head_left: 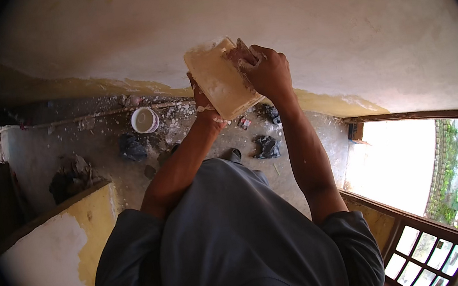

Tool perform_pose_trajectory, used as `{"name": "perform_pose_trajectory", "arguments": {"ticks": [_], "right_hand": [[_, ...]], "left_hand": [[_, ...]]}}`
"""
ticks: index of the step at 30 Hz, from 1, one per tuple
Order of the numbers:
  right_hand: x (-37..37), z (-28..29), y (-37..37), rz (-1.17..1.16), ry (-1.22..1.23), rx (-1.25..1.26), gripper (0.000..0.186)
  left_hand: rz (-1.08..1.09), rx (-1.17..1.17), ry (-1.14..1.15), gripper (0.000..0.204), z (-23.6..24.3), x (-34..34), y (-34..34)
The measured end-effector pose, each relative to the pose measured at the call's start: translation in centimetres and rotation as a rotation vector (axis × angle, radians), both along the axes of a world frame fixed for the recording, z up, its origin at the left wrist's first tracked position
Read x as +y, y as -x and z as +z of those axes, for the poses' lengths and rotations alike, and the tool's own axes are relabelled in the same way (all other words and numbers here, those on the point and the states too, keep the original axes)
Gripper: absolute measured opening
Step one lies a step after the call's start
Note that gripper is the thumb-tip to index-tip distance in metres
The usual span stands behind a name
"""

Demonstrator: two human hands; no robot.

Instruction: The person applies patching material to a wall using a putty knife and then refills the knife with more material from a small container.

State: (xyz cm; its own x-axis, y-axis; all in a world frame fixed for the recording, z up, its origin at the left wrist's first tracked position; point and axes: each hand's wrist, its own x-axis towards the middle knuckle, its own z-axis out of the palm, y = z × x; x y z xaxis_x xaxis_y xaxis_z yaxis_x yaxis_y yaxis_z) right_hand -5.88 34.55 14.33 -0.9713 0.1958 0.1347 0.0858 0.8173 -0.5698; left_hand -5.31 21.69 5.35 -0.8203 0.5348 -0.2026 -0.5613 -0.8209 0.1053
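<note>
Tilting up against the pale wall [115, 37], the square plaster board [221, 82] sits high in the view, its coated face turned toward the person and its long axis running from upper left down to lower right. The left hand [202, 102] supports it from below and behind, mostly hidden by the board, with only the thumb and wrist showing at the lower left edge, so how its fingers close cannot be told exactly, though it clearly bears the board. The right hand [267, 71] is curled tight round the handle of a scraper [242, 51], whose blade lies on the board's upper right corner; this hand is the nearer one to the wall. Board and wall look close, but whether they touch cannot be told. Wet plaster covers the wall above, with a yellow band along its base. Far below, the floor [71, 149] carries a white bucket [144, 120], dark crumpled bags and scattered rubble. To the right a wood-framed window [407, 168] opens to daylight, leaving free room on that side.
</note>
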Motion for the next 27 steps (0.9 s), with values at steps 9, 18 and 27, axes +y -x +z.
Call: {"name": "perform_pose_trajectory", "arguments": {"ticks": [9,18,27], "right_hand": [[-1.5,-1.2,-1.2,-0.099,0.248,0.002,0.031],[-2.9,0.3,-2.1,0.049,0.198,0.025,0.035],[-2.6,0.0,-1.6,0.076,0.142,0.069,0.032]], "left_hand": [[-0.011,0.034,-0.196,0.084,-1.8,0.1,0.5],[-0.014,0.004,-0.267,0.074,-1.3,0.5,0.3],[0.070,-0.021,0.018,0.068,-0.7,0.8,0.1]]}}
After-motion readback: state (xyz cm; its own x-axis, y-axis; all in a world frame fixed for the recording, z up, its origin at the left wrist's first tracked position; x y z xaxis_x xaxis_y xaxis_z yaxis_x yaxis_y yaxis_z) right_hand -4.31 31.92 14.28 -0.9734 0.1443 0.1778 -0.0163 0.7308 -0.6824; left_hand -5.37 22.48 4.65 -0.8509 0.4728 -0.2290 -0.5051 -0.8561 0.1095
